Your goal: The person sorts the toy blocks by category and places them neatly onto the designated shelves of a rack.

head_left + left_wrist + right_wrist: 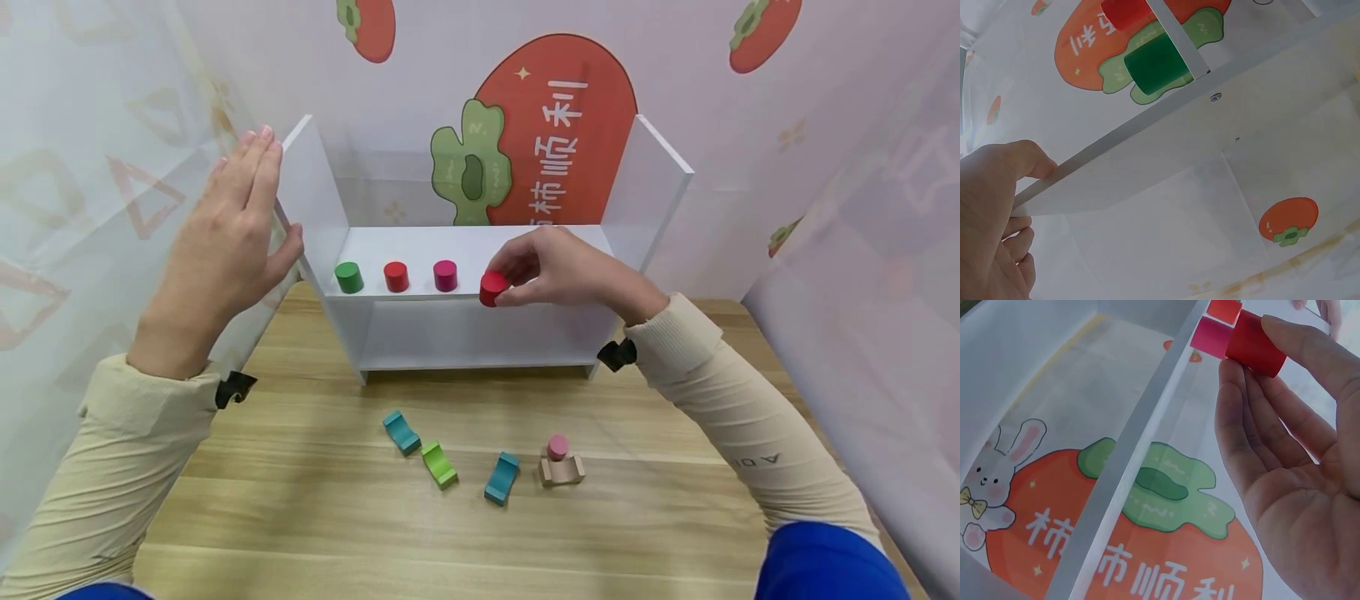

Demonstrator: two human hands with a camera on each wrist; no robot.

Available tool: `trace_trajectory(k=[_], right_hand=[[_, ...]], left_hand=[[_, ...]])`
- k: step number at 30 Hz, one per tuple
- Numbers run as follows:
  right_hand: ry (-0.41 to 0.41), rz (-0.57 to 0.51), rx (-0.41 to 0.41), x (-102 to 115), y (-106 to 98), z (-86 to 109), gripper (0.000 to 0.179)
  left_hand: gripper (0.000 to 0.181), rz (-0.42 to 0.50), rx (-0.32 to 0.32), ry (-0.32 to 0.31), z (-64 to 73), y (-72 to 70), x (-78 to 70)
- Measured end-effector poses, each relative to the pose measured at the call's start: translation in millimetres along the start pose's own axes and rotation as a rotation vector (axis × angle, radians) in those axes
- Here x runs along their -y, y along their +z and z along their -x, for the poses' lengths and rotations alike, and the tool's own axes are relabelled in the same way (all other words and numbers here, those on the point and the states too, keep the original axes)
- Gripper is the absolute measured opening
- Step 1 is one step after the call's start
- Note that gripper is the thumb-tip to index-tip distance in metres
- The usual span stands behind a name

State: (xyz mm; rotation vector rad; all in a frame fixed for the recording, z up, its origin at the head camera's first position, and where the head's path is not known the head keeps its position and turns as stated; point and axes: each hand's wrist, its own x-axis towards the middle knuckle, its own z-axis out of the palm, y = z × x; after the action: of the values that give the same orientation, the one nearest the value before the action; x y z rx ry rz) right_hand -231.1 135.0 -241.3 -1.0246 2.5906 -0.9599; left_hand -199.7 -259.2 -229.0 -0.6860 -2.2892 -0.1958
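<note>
My right hand (pixel 558 265) pinches a red cylinder block (pixel 492 288) between thumb and fingertips, at the front edge of the white shelf's upper board (pixel 420 242). On that board, to its left, stand a green cylinder (pixel 348 277), another red cylinder (pixel 396 277) and a magenta cylinder (pixel 446 276) in a row. At the shelf's left side panel (pixel 311 171), my left hand (pixel 225 225) grips the edge. The left wrist view shows the thumb (pixel 1032 159) on one face of this panel and curled fingers (pixel 1019 244) at the other.
In front of the shelf lie two teal notched blocks (pixel 402 432) (pixel 502 478), a lime green one (pixel 438 465) and a bare wooden one (pixel 562 471). A pink cylinder (pixel 557 447) stands right behind the wooden piece. The shelf's right side panel (pixel 651 187) rises beyond my right hand.
</note>
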Motion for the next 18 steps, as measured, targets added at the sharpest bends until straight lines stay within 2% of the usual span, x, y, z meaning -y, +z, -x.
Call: trace_trajectory(k=[9, 18], right_hand=[[0.085, 0.065, -0.030, -10, -5, -14.7, 0.029], [0.129, 0.075, -0.033, -20, -7, -23.2, 0.030]], left_hand=[[0.079, -0.001, -0.002, 0.009, -0.1, -0.2, 0.6], [0.081, -0.007, 0.006, 0.005, -0.6, 0.6, 1.2]])
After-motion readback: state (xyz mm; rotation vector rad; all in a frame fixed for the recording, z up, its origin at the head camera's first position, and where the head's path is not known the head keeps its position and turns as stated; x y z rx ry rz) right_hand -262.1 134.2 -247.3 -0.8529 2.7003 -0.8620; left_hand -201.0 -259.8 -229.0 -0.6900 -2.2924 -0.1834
